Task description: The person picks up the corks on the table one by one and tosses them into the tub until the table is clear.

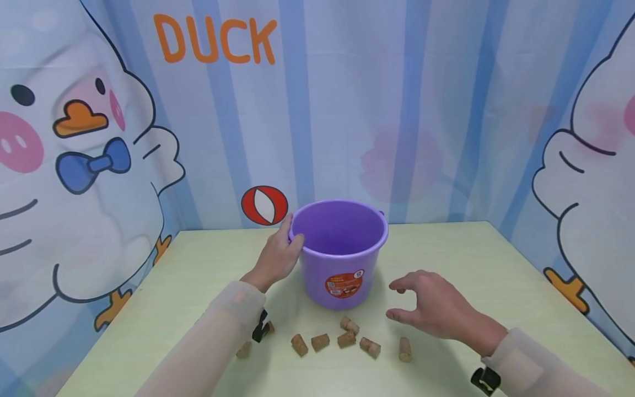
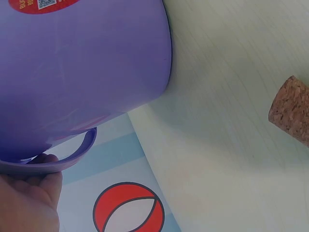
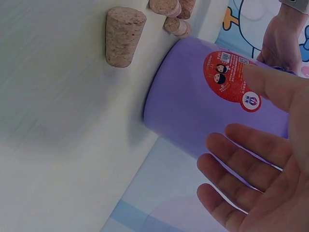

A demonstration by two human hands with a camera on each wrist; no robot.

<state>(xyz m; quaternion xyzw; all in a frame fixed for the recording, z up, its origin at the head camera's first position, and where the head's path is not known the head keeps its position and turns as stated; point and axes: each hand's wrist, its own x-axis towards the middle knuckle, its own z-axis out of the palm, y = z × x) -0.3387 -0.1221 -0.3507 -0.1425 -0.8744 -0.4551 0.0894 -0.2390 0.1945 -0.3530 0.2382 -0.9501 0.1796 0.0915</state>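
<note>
Purple bucket (image 1: pixel 341 266): left fingers (image 1: pixel 297 242) grip rim (image 1: pixel 341 256); right fingers (image 1: pixel 409 280) loosely spread, empty, pointing toward bucket, near cork (image 1: pixel 404 349).

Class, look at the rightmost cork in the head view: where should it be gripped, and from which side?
Probably at mid-length, thumb and finger across its rounded sides, coming from above. The cork appears to lie with one end toward the person, and bare table along both sides should leave room for the right hand.
</note>
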